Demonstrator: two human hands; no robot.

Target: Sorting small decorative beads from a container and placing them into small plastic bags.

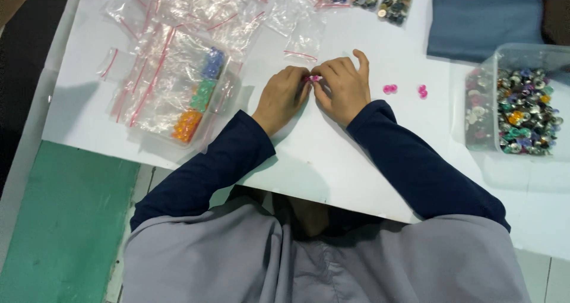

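Left hand: the left hand (281, 95) is curled up tight on the white table (332, 154), fingertips pinching one side of a tiny pink piece (314, 78). Pretty much closed around it.
Right hand: the right hand (344, 83) meets it from the other side, fingers bent in and pinching the same pink piece, with one finger sticking up a bit.
Pink piece: sits right between the two sets of fingertips, just above the tabletop. Too small to tell its exact shape.
Loose pink bits: two more pink bits (390, 89) lie on the table to the right of the hands, near each other but apart from the hands.
Clear tub: a clear plastic tub (522, 56) full of mixed coloured buttons sits at the far right.
Bags: a heap of clear zip bags (178, 35) with red strips covers the upper left, over a tray with blue, green and orange beads (199, 98).
Cloth: folded blue cloth (484, 15) at the top right.
Sleeves: dark navy sleeves (409, 160), grey garment below.
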